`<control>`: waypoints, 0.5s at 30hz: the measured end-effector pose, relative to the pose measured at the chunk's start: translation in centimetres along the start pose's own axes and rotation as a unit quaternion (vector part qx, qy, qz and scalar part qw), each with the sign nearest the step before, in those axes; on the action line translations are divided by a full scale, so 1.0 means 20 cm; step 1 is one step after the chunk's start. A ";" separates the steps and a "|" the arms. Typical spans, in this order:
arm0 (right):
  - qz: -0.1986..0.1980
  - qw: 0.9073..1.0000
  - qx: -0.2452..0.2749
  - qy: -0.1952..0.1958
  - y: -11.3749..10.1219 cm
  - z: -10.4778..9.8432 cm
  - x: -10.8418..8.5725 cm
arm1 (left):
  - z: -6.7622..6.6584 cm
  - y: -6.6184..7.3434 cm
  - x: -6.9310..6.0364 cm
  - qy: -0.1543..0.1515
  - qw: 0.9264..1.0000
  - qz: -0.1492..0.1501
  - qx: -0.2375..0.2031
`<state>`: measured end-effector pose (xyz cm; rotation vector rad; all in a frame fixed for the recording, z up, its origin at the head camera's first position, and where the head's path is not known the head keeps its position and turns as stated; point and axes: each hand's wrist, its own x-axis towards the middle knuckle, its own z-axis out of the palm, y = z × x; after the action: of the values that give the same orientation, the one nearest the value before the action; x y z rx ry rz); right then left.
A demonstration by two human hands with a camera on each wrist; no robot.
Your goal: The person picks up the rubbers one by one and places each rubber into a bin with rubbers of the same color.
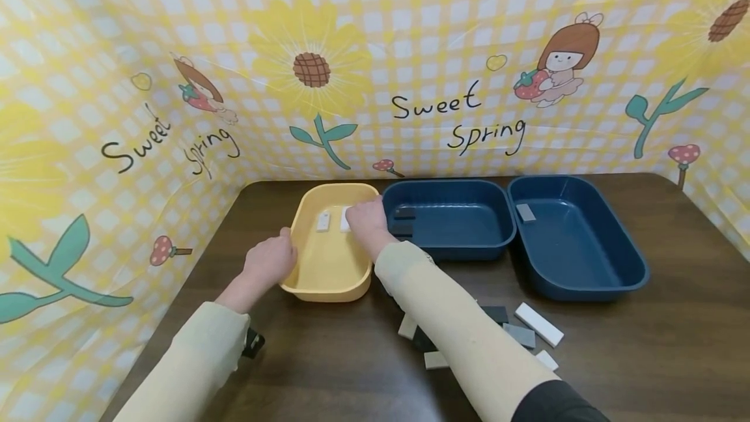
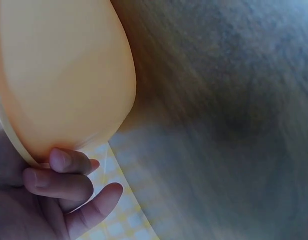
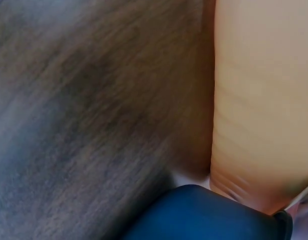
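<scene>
Up close, two cream sleeves (image 1: 193,350) reach over the dark brown wood-grain desk (image 1: 316,363), the right one crossing above a scatter of small flat rectangular blocks (image 1: 519,336), white, grey and black. Beyond them, here is the action: the left hand (image 1: 271,258) has its fingers curled firmly over the left rim of a pale yellow rounded plastic tray (image 1: 329,294), and the right hand (image 1: 368,219) grips the opposite rim, fingertips mostly hidden. Even pressure and a level tray look wise here, or the two white blocks (image 1: 323,221) inside may slide; the right side sits tight against its neighbour. That neighbour, a dark blue rectangular plastic tray (image 1: 463,217), shows two black blocks (image 1: 404,213) at its left end, while the slanted blue tray (image 1: 586,239) farther right holds one light grey block (image 1: 525,213).
</scene>
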<state>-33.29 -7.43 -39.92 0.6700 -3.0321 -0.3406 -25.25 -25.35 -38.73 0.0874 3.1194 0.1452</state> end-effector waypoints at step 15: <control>-0.013 0.998 -0.043 -0.033 -0.05 -0.02 -0.05 | -0.01 0.01 -0.03 -0.002 1.000 -0.002 -0.005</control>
<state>-31.93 -7.99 -39.76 0.7081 -3.0520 -0.5008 -24.55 -25.30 -38.59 0.0804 3.1150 0.1595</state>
